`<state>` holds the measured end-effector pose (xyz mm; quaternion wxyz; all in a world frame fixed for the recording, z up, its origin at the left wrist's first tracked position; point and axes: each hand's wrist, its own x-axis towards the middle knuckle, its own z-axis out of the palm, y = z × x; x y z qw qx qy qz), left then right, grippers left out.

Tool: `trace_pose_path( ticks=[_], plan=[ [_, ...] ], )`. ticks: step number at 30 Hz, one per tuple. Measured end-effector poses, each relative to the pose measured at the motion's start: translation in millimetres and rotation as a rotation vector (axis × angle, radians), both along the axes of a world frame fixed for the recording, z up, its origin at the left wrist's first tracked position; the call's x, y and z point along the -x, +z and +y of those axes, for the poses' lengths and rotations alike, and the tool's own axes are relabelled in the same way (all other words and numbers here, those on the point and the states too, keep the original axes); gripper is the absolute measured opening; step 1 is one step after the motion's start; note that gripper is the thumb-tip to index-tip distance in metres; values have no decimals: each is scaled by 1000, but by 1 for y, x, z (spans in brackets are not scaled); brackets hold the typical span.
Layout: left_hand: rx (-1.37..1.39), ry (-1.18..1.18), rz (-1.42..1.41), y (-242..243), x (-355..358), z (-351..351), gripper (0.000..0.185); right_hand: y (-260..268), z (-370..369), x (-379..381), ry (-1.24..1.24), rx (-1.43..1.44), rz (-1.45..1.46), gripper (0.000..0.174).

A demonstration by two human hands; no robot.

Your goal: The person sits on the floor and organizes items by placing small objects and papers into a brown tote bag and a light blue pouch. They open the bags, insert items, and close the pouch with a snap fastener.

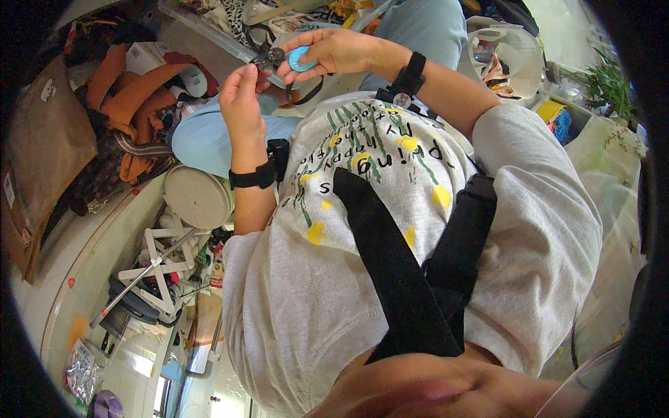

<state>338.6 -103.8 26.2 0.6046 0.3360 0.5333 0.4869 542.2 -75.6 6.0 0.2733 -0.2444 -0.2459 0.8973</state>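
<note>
My left hand [242, 103] is raised at the upper left of the view, its thumb and fingers pinching the edge of a small dark, see-through-looking object [270, 58] with a black strap [309, 96] near it. Opposite it, my right hand [342, 51] has a round light-blue disc [302, 59] under its thumb, against the fingers. The fingertips of my right hand are close beside the dark object; whether they grip it too, I cannot tell. Both wrists wear black bands.
A clear plastic bin [222, 39] with mixed items lies beyond my hands. Orange straps and a brown bag [52, 151] are at left, above a round beige lid [198, 196] and white folding frame [157, 266]. A white waste bin [524, 47] stands at upper right, near a plant [609, 83].
</note>
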Motion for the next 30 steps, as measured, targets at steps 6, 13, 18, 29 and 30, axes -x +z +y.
trace_pose_path(
  ticks=[6,13,18,29,30],
  plan=[
    [12,-146,27,-5,-4,0,16,4,1,-1,27,122,132,36],
    [-603,-351,752,3,-19,5,17,17,-13,0,-34,-595,-258,36],
    [-222,-368,477,23,-48,10,31,41,-15,-28,-144,-52,42,31],
    [-289,-964,689,-3,-101,18,37,48,-103,-256,-1187,-148,-245,38],
    [-308,-999,699,-5,-101,18,37,48,-117,-275,-1247,-200,-217,38]
  ],
)
